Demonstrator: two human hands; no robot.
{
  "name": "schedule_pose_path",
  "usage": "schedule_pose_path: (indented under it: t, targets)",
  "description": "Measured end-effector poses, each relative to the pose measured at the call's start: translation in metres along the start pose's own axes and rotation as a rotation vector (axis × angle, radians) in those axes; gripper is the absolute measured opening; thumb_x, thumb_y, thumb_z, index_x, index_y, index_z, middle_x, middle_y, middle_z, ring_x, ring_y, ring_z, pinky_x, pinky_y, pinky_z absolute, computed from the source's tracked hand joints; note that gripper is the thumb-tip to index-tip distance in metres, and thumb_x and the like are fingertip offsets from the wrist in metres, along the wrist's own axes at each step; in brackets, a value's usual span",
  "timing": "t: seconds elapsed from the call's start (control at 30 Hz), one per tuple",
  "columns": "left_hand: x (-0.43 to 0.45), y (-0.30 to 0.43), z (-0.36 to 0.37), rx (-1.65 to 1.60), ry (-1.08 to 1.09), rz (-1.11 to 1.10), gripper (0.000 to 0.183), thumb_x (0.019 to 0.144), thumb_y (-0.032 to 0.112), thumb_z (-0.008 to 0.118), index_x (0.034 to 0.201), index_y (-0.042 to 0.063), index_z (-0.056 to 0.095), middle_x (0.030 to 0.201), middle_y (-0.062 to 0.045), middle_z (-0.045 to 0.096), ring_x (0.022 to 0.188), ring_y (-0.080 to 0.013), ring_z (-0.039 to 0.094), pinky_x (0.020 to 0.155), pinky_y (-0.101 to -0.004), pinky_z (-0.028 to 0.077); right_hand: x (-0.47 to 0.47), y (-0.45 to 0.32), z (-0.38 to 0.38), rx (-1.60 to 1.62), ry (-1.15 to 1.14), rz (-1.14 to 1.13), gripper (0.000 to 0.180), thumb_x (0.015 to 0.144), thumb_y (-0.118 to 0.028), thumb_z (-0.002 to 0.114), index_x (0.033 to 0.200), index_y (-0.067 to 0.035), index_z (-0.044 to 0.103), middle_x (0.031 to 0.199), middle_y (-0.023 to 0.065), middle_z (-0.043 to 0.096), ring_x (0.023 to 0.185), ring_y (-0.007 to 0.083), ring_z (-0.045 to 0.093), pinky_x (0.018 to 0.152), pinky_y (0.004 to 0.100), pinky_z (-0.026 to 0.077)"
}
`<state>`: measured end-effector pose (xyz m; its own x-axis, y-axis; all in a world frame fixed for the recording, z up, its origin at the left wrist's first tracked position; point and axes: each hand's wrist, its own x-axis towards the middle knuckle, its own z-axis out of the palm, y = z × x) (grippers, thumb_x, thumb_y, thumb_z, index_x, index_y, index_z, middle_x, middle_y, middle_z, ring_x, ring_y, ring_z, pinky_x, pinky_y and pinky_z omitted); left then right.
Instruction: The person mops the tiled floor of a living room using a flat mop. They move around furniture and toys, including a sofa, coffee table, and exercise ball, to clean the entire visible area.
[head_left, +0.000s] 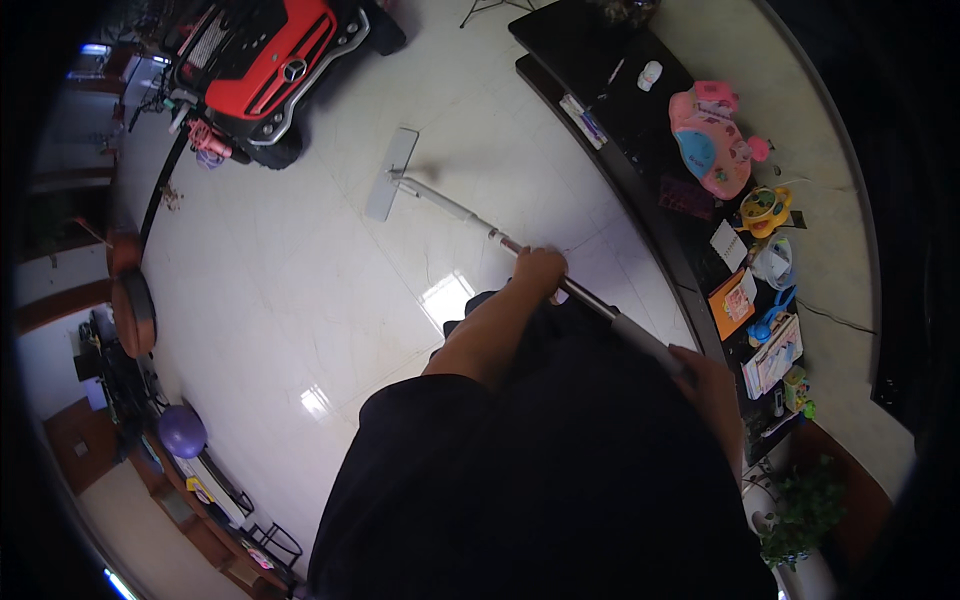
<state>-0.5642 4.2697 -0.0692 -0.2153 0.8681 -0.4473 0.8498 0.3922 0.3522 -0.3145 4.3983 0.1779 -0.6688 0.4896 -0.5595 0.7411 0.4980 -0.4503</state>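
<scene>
A flat mop with a metal pole (589, 295) runs slantwise from my body out over the floor. My left hand (540, 268) is wrapped around the middle of the pole. Closer to my body, my right hand (703, 375) grips the grey handle sleeve (649, 341) at the upper end. The rectangular grey mop head (392, 174) lies flat on the glossy tiled floor (300, 285), joined to the pole by a light-coloured lower section (442, 201). The underside of the mop head is hidden.
A red ride-on toy car (274, 67) stands at upper left. Along the right runs a long black cabinet (637, 120) bearing a pink toy (712, 142), a yellow toy teapot (763, 211) and books (772, 356). A purple ball (182, 431) and brown stool (135, 313) are at left.
</scene>
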Motion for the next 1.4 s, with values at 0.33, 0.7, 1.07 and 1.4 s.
schedule_pose_path:
  t: [0.33,0.7,1.07,1.4]
  targets:
    - [0.074,0.214,-0.074,-0.279,-0.273,0.817,0.019,0.08,0.024,0.059,0.086,0.008,0.066,0.086,-0.015,0.066,0.086,-0.0335,0.064,0.072,-0.0449,0.05,-0.166,0.036,-0.159,0.082,0.246,0.417,0.049,0.064,0.008,0.064,0.112,0.0,0.064,0.105,0.0144,0.066,0.1,0.0254,0.062,0.092,0.0367,0.046]
    - [0.133,0.067,-0.108,-0.189,-0.104,0.512,0.011,0.081,0.02,0.058,0.088,0.018,0.067,0.083,-0.009,0.068,0.087,-0.0305,0.065,0.076,-0.0443,0.048,-0.025,-0.02,-0.107,0.107,0.228,0.48,0.043,0.075,-0.004,0.063,0.117,0.0,0.063,0.093,0.0133,0.066,0.075,0.0201,0.062,0.071,0.0321,0.049]
    - [0.17,-0.081,-0.221,-0.393,0.547,0.294,0.018,0.067,0.01,0.07,0.085,0.014,0.066,0.076,-0.002,0.066,0.078,-0.0269,0.063,0.074,-0.0402,0.049,0.131,-0.195,-0.16,-0.393,0.422,-0.089,0.042,0.064,0.006,0.072,0.106,-0.002,0.068,0.089,0.019,0.069,0.078,0.029,0.069,0.07,0.0379,0.054]
    - [0.161,-0.159,-0.287,-0.676,1.049,0.086,0.016,0.071,0.002,0.065,0.085,0.01,0.069,0.079,-0.006,0.068,0.079,-0.0258,0.063,0.075,-0.0382,0.051,0.187,-0.327,-0.21,-0.807,0.401,-0.564,0.038,0.063,0.0,0.074,0.101,-0.003,0.066,0.094,0.016,0.067,0.075,0.031,0.066,0.065,0.0384,0.053]
